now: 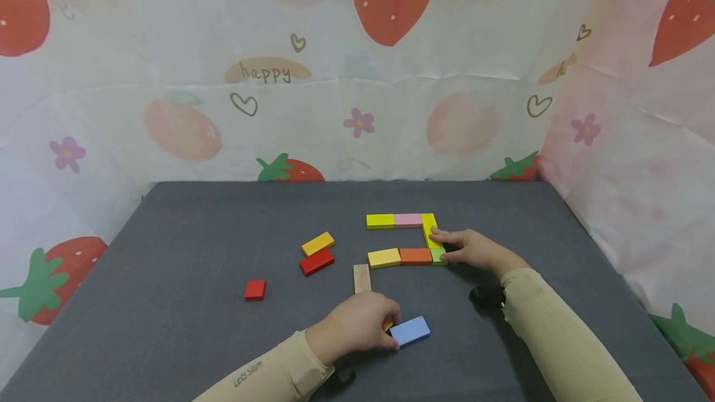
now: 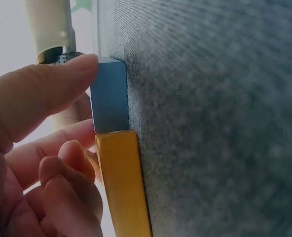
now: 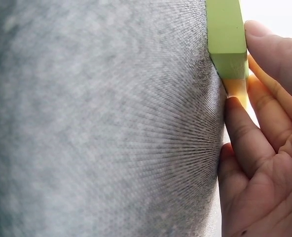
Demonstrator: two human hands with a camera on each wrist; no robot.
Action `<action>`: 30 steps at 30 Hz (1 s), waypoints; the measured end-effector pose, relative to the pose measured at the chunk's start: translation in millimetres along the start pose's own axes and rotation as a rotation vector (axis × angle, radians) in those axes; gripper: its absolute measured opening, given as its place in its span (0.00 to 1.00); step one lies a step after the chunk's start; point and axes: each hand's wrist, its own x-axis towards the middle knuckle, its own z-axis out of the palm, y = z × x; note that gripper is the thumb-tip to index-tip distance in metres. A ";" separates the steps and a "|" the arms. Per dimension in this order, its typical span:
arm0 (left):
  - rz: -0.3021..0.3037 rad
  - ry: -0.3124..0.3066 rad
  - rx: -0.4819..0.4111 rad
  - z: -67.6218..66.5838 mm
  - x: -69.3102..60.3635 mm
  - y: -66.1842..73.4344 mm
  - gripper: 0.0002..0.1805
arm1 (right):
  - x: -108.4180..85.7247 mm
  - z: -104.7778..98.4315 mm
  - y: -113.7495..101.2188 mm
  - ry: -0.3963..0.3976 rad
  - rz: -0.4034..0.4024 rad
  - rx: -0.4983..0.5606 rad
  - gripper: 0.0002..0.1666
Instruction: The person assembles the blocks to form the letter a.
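My left hand pinches the left end of a blue block lying on the table, with the thumb on its near corner. An orange block meets the blue one end to end in the left wrist view; my hand mostly covers it from the head. Just beyond that hand lies a tan block. My right hand rests against the right side of a row of blocks. Its thumb touches a light green block, and its extended fingers reach a long yellow block.
Left of the green block are a red-orange block and a pale yellow block. Behind them lie a pink block and another yellow block. Further left are a yellow-orange block, a red block and a red square.
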 end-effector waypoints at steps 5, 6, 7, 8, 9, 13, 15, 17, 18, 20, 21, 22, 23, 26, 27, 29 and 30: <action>-0.002 0.009 0.024 1.3 2.7 2.0 0.15 | 0.6 -0.2 -0.8 0.002 -0.001 -0.008 0.34; -0.003 0.009 0.027 1.7 3.3 2.2 0.15 | 0.6 -0.1 -0.9 0.002 -0.002 -0.007 0.34; -0.005 0.009 0.027 2.0 3.8 2.5 0.15 | 0.6 -0.1 -0.9 0.001 -0.005 -0.007 0.34; -0.006 0.009 0.028 2.3 4.3 2.7 0.15 | 0.6 0.0 -0.8 0.001 -0.007 -0.007 0.34; -0.008 0.008 0.027 2.4 4.6 3.1 0.15 | 0.6 0.1 -0.9 0.001 -0.008 -0.005 0.34; -0.018 0.007 0.023 2.4 4.6 4.9 0.14 | 0.3 0.2 -0.7 0.001 -0.012 -0.001 0.35; -0.019 0.012 0.024 2.1 4.3 5.9 0.13 | 0.3 0.2 -0.3 0.000 -0.012 -0.002 0.35; -0.018 0.017 0.026 2.0 3.9 6.7 0.13 | 0.4 0.2 0.2 0.000 -0.015 -0.006 0.35; -0.017 0.020 0.027 2.0 3.7 7.0 0.12 | 0.5 0.1 0.6 0.000 -0.017 -0.009 0.35; -0.010 0.026 0.033 1.8 3.4 7.7 0.12 | 0.8 0.1 1.0 -0.001 -0.019 -0.009 0.35; -0.007 0.027 0.034 1.8 3.3 8.0 0.12 | 0.8 0.1 1.0 -0.001 -0.019 -0.008 0.35; -0.007 0.028 0.032 1.8 3.4 8.3 0.12 | 0.8 0.2 1.0 -0.001 -0.019 -0.006 0.35; -0.007 0.028 0.034 1.9 3.6 8.7 0.12 | 0.8 0.2 0.9 -0.002 -0.018 -0.005 0.35; -0.013 0.029 0.043 2.0 4.8 10.4 0.13 | 0.5 0.2 0.3 -0.002 -0.011 0.003 0.34; -0.019 0.030 0.047 2.1 5.3 11.2 0.14 | 0.2 0.2 0.1 -0.003 -0.008 0.003 0.34; -0.029 0.032 0.062 2.1 6.1 13.0 0.15 | -0.2 0.0 -0.3 -0.005 -0.007 0.004 0.35; -0.033 0.033 0.068 2.1 6.5 13.9 0.15 | -0.4 0.0 -0.6 -0.005 -0.007 0.005 0.35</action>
